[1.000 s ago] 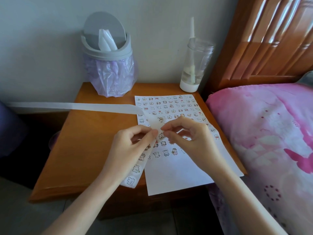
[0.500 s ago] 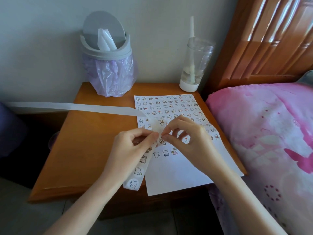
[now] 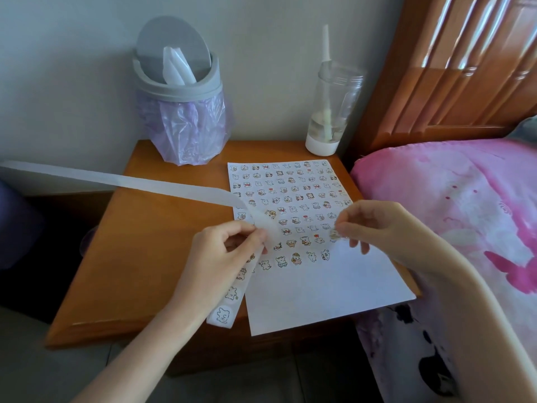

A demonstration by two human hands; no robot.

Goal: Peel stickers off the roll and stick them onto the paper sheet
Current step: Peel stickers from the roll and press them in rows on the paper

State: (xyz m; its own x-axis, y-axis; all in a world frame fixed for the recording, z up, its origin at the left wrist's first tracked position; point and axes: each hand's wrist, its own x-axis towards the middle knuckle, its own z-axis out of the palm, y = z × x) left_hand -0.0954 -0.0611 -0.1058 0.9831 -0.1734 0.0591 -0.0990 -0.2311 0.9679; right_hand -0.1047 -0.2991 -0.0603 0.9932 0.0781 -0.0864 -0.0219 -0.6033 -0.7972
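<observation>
Left hand [image 3: 223, 251] pinches the sticker strip [image 3: 229, 298] w/ thumb + curled fingers at the paper sheet's [image 3: 319, 292] left edge. Right hand [image 3: 377, 228] pinches a peeled sticker [image 3: 335, 234] just over the sheet's right side. Sheet runs lengthwise away from me, and the blank part sits closer to me, so the rt hand's nearest imo. Bin [image 3: 180, 91] holds white tissue, jar [image 3: 334, 112] a straw + some liquid.

Wooden nightstand [image 3: 162, 257] — paper sheet [image 3: 319, 292], bin [image 3: 186, 120], jar [image 3: 334, 112]
</observation>
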